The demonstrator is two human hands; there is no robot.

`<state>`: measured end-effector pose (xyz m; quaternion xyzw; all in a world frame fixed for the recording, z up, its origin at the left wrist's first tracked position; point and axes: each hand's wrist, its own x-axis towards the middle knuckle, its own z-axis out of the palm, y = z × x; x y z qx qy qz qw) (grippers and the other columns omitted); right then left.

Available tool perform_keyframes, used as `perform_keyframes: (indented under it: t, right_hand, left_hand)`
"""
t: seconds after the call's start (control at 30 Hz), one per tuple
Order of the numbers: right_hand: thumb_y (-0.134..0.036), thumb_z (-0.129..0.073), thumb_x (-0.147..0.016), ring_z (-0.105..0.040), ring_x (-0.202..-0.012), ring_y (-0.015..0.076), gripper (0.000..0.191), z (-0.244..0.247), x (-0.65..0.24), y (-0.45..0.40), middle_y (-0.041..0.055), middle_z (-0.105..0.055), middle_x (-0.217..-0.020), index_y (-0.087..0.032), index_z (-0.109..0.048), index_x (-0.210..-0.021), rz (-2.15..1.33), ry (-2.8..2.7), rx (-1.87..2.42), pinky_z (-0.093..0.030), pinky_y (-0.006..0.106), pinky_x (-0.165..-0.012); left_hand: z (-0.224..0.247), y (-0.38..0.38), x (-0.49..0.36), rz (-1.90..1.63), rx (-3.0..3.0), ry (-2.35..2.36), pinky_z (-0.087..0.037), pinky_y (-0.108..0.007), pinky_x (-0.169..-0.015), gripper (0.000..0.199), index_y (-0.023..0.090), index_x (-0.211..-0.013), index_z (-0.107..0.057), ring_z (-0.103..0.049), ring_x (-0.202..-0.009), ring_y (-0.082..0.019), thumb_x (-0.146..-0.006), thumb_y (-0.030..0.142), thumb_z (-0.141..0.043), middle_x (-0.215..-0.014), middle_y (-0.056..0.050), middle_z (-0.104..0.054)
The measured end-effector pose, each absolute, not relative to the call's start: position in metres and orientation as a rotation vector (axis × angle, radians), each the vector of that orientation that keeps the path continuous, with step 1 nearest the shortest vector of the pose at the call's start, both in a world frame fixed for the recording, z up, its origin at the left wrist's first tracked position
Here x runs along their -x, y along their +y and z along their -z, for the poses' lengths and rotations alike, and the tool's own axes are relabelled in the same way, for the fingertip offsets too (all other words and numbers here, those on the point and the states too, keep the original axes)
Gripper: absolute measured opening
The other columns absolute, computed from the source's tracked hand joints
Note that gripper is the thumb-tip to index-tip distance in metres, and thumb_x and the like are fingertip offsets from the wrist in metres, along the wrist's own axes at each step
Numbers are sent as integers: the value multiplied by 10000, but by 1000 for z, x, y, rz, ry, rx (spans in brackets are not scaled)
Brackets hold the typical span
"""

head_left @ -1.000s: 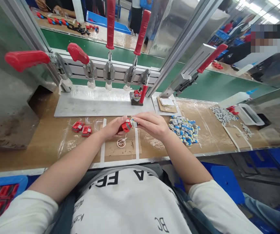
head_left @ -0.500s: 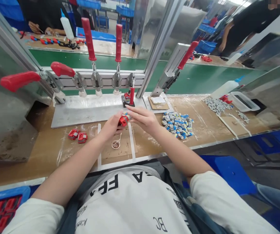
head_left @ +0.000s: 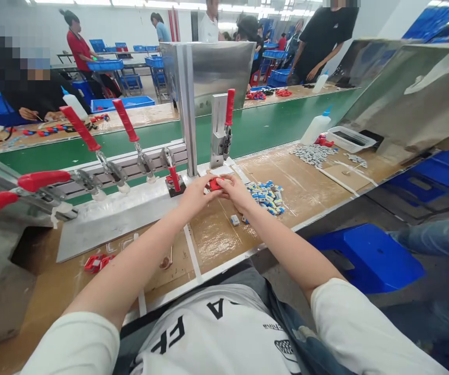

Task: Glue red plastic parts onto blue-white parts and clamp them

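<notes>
A small red plastic part [head_left: 215, 183] is held between my two hands, just in front of a white pad [head_left: 222, 170] at the foot of the upright toggle clamp [head_left: 224, 127]. My left hand [head_left: 197, 197] grips it from the left, thumb along its near side. From the right, my right hand [head_left: 236, 192] closes on the same part, and the fingers hide much of it. Close by the right hand lies a pile of small grey, blue and yellow pieces [head_left: 269, 198], with one loose piece [head_left: 234, 220] nearer me.
Left of my hands, a rail carries several red-handled clamps [head_left: 146, 161] above a metal plate [head_left: 111, 224]. Red parts [head_left: 96, 263] lie at the left. Grey pieces [head_left: 312, 156], a glue bottle [head_left: 318, 125] and a clear tray [head_left: 351, 138] stand to the right. A green belt [head_left: 263, 125] runs behind.
My hands have moved right with the red part, from before the clamp plate to the upright clamp's pad. The view has swung right and up. A loose grey piece now shows beside the pile.
</notes>
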<state>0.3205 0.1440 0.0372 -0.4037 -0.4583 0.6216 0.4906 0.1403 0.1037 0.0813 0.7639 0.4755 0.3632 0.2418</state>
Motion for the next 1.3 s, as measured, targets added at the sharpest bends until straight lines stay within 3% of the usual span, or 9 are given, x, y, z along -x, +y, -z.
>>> perform_keyframes:
  t: [0.17,0.27,0.37,0.47,0.53,0.73,0.97,1.1,1.3]
  right_hand:
    - [-548,-807,-950,-782,-876,249,520,-47,-357,180,114,-783,-1055,-196,-559,-1243,-1460,-1322,1247,-676,383,-772]
    - [-659,-704,-988,-750,-1028,297,532,-79,-374,220,137,-761,-1087,-175,-629,-1196,-925,-1547,1348,-640,441,-908]
    - [-749,-606,-1005,-700,-1155,284,619,-123,-372,272,128,-720,-1230,-182,-641,-1250,-502,-1611,1040,-584,435,-1031]
    - [-814,-596,-978,-728,-1013,242,725,-161,-354,310,85,-713,-1175,-193,-603,-1351,-490,-1699,802,-602,401,-970]
    - [-812,-571,-994,-728,-956,226,694,-173,-346,314,62,-710,-1087,-184,-633,-1283,-463,-1740,743,-600,396,-966]
    - [-643,-514,-1097,-711,-1109,250,480,-132,-362,228,90,-740,-1118,-199,-695,-1070,-297,-1709,719,-558,440,-1091]
    - [-545,-517,-1111,-539,-1488,287,428,-70,-378,189,101,-554,-1603,-278,-648,-1419,-402,-1706,706,-464,537,-1261]
    - [-548,-523,-1102,-533,-1495,309,522,-65,-378,192,100,-491,-1659,-281,-564,-1549,-503,-1679,734,-497,553,-1245]
    - [-570,-570,-1079,-542,-1487,307,539,-78,-378,193,102,-537,-1622,-259,-601,-1518,-515,-1672,729,-452,547,-1286]
  left_hand:
    - [-64,160,-172,-988,-1961,1329,-545,-335,-874,345,211,-1194,-740,-719,-934,-221,-889,360,-803,-1083,-41,-783]
    - [-58,194,-182,-866,-2018,1491,-537,-353,-904,364,199,-1187,-753,-721,-1002,-253,-874,373,-818,-1104,-62,-792]
    - [-57,225,-189,-744,-2073,1584,-528,-356,-930,367,192,-1200,-760,-714,-1065,-265,-883,373,-801,-1169,-78,-793]
    - [-56,245,-194,-675,-2095,1639,-522,-352,-903,417,171,-1229,-758,-711,-1054,-274,-887,407,-790,-1167,-102,-790]
    - [-56,252,-196,-645,-2116,1682,-511,-348,-883,442,166,-1228,-762,-704,-1043,-282,-882,439,-789,-1161,-116,-784]
    - [-53,257,-196,-654,-2132,1702,-457,-310,-798,391,155,-1113,-783,-677,-932,-257,-871,463,-786,-1032,-108,-780]
    - [-52,261,-196,-691,-2097,1674,-402,-299,-715,332,176,-1022,-779,-626,-817,-209,-865,469,-781,-942,-68,-765]
    - [-53,258,-195,-682,-2103,1658,-407,-298,-709,297,180,-989,-780,-626,-806,-208,-858,445,-792,-926,-68,-762]
    - [-57,256,-195,-709,-2085,1672,-414,-296,-716,304,175,-995,-791,-631,-801,-210,-850,441,-802,-910,-70,-764]
